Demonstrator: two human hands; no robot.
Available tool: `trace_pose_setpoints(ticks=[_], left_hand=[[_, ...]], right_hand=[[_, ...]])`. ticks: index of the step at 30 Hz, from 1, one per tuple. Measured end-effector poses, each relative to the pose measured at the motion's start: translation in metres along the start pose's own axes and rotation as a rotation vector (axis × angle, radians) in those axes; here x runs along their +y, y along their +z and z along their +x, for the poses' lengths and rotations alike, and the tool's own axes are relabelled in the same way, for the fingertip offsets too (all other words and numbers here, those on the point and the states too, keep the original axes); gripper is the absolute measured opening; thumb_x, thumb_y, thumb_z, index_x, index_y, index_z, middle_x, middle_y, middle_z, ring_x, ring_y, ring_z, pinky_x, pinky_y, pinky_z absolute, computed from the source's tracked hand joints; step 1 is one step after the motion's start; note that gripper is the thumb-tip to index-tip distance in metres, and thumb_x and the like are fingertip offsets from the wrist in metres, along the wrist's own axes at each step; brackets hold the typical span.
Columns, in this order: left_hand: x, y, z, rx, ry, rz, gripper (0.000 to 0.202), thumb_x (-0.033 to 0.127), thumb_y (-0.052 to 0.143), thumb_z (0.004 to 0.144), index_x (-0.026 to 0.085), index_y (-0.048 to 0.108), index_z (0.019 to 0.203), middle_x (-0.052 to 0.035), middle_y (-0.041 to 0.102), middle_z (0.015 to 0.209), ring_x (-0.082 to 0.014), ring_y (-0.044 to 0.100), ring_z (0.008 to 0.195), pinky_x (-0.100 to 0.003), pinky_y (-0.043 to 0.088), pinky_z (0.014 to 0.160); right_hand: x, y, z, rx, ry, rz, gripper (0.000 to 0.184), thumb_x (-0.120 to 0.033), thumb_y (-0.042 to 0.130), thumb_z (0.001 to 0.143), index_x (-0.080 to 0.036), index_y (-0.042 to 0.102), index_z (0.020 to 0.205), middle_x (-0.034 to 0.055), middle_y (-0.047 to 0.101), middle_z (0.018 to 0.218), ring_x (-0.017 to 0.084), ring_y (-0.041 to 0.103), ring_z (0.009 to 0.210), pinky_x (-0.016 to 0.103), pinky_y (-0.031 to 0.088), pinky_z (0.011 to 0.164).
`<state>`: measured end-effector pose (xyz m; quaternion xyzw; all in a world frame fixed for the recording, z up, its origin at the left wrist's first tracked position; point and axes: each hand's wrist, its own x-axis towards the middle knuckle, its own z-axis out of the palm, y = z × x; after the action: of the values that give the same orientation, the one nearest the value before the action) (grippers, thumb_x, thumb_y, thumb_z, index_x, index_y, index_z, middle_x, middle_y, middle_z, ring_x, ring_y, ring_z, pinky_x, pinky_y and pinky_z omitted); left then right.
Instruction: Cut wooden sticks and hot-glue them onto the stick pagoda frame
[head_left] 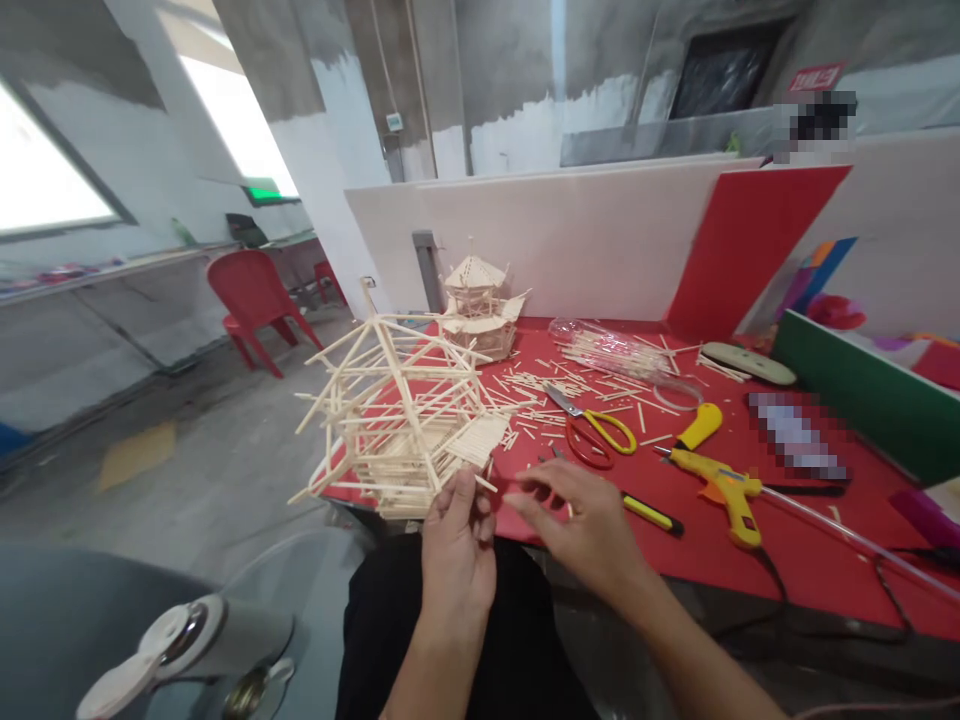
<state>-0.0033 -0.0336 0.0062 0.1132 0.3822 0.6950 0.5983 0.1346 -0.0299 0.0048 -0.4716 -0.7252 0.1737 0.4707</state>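
Observation:
A pavilion-shaped model of thin wooden sticks (405,400) stands at the left front edge of the red table, its roof frame open and one side panel covered with sticks. My left hand (459,535) is closed at its near lower corner, thumb against curled fingers; whatever they pinch is hidden. Right beside it, over the table edge, my right hand (589,510) has its fingers bent and thumb apart from the index finger, with nothing visible between them. Red-and-yellow-handled scissors (592,425) and a yellow utility knife (651,512) lie near my right hand.
A smaller finished stick pagoda (480,310) stands behind. Loose sticks (551,385) and a plastic bag of sticks (615,350) lie mid-table. A yellow glue gun (720,485) with its cord is at right. A white bottle (217,635) stands at lower left.

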Motion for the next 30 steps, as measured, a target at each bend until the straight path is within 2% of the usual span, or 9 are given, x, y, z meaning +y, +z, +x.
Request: trace_pose_setpoints(ticks=[4,8,12,17,21,24,30], left_hand=[[-0.001,0.001,0.004,0.007,-0.021,-0.059,0.031,0.026,0.086,0.057,0.012,0.06,0.068,0.0055,0.052,0.05,-0.0032,0.043,0.041,-0.012,0.029,0.034],[-0.001,0.002,0.004,0.043,-0.027,-0.098,0.034,0.025,0.087,0.054,0.013,0.057,0.063,0.0056,0.053,0.05,-0.0034,0.044,0.039,-0.013,0.032,0.036],[-0.002,0.002,0.006,0.064,-0.017,-0.102,0.033,0.023,0.087,0.054,0.013,0.061,0.072,0.0046,0.058,0.056,-0.0064,0.052,0.045,-0.015,0.037,0.039],[-0.003,0.002,0.008,0.078,0.017,-0.105,0.034,0.024,0.085,0.056,0.014,0.06,0.076,0.0052,0.057,0.058,-0.0049,0.05,0.044,-0.013,0.032,0.036],[-0.003,0.005,0.007,0.081,0.031,-0.114,0.034,0.024,0.084,0.059,0.015,0.056,0.076,0.0073,0.052,0.053,-0.004,0.045,0.04,-0.013,0.03,0.035],[-0.003,0.007,0.006,0.099,0.052,-0.119,0.035,0.023,0.084,0.058,0.016,0.055,0.075,0.0077,0.051,0.052,-0.0041,0.044,0.04,-0.013,0.03,0.034],[-0.004,0.009,0.006,0.081,0.1,-0.097,0.033,0.023,0.083,0.06,0.016,0.054,0.074,0.0086,0.049,0.05,-0.004,0.043,0.038,-0.013,0.029,0.034]], right_hand=[[-0.022,0.034,-0.003,0.089,0.032,0.108,0.013,-0.031,0.06,0.088,-0.023,0.069,0.092,0.0016,0.071,0.083,0.013,0.064,0.071,0.024,0.051,0.065],[-0.025,0.05,0.002,0.162,0.11,0.14,0.013,-0.031,0.059,0.088,-0.023,0.069,0.087,0.0012,0.071,0.08,0.013,0.065,0.068,0.025,0.053,0.066],[-0.024,0.055,0.005,0.187,0.161,0.176,0.013,-0.033,0.06,0.087,-0.022,0.068,0.085,0.0007,0.071,0.077,0.014,0.065,0.066,0.024,0.053,0.064],[-0.024,0.059,0.01,0.2,0.193,0.231,0.016,-0.036,0.061,0.086,-0.022,0.066,0.081,-0.001,0.069,0.069,0.012,0.063,0.061,0.023,0.052,0.06],[-0.025,0.062,0.01,0.201,0.305,0.354,0.018,-0.039,0.064,0.084,-0.022,0.065,0.08,-0.0019,0.067,0.066,0.012,0.061,0.053,0.023,0.051,0.053],[-0.024,0.063,0.008,0.193,0.341,0.471,0.017,-0.037,0.066,0.082,-0.021,0.063,0.085,-0.0024,0.066,0.068,0.011,0.061,0.052,0.021,0.051,0.048],[-0.023,0.063,0.004,0.17,0.335,0.522,0.015,-0.033,0.065,0.082,-0.02,0.061,0.088,-0.0005,0.066,0.077,0.01,0.061,0.054,0.02,0.051,0.047]])
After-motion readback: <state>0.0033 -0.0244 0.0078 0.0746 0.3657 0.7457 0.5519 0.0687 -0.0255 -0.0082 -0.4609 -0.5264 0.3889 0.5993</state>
